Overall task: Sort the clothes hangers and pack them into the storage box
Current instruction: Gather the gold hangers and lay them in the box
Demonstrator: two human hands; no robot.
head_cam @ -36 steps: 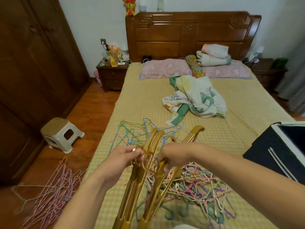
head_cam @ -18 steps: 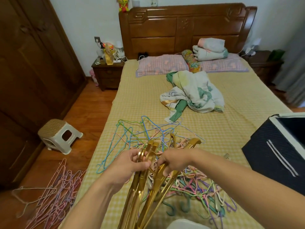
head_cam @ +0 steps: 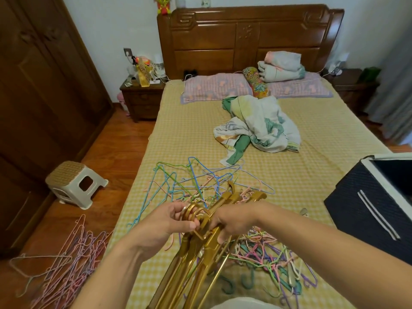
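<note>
Over bed edge — gold hangers bunched, hooks left; left hand, right hand both gripping.

Two bare forearms, no sleeves in view, left hand, right hand, no rings or watch

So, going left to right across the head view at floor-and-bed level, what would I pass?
Pile of pink wire hangers on the floor → white stool → left hand → right hand → dark storage box.
</note>
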